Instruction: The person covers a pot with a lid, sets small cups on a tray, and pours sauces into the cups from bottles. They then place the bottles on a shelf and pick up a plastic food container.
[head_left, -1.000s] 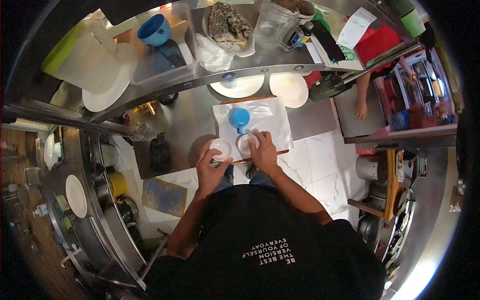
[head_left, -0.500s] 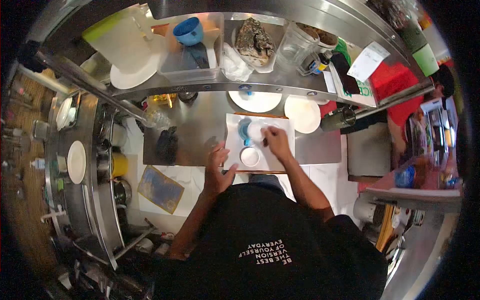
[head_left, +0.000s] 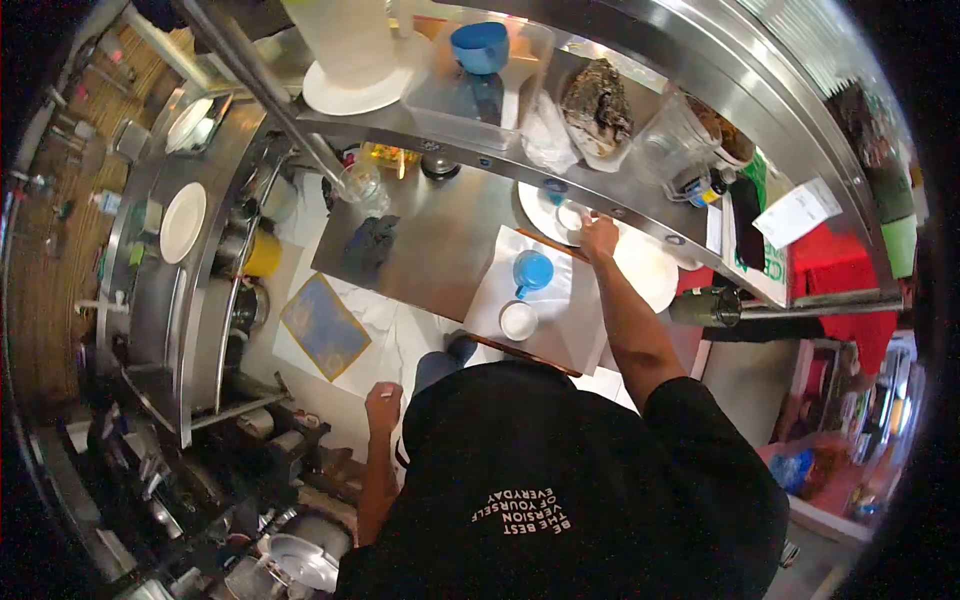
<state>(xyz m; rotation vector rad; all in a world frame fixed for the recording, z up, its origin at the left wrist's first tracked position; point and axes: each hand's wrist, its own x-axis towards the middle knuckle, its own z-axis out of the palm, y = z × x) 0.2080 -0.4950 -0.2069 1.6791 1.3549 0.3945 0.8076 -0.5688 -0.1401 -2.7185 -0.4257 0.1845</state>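
Note:
My right hand (head_left: pixel 600 237) reaches to the back of the counter, its fingers closed on the edge of a small white bowl (head_left: pixel 571 216). That bowl is over a large white plate (head_left: pixel 535 204); whether it rests on the plate I cannot tell. A blue cup (head_left: pixel 533 268) with a handle stands on a white sheet (head_left: pixel 490 297) laid over a brown-edged board. Just in front of the cup is a small white ramekin (head_left: pixel 518 320). My left hand (head_left: pixel 383 408) hangs low at my left side, away from the counter, fingers curled in with nothing visible in them.
Another white plate (head_left: pixel 648 268) lies right of my right forearm. A dark crumpled cloth (head_left: pixel 372 243) is on the steel counter (head_left: pixel 430 240). The overhead shelf holds a clear plastic tub (head_left: pixel 455 105) with a blue bowl (head_left: pixel 480 47). A dark cylinder (head_left: pixel 706 307) juts in at the right.
My right hand has carried the small white bowl from beside the blue cup back to the large plate. My left hand has dropped from the sheet to my side and closed. The view has turned.

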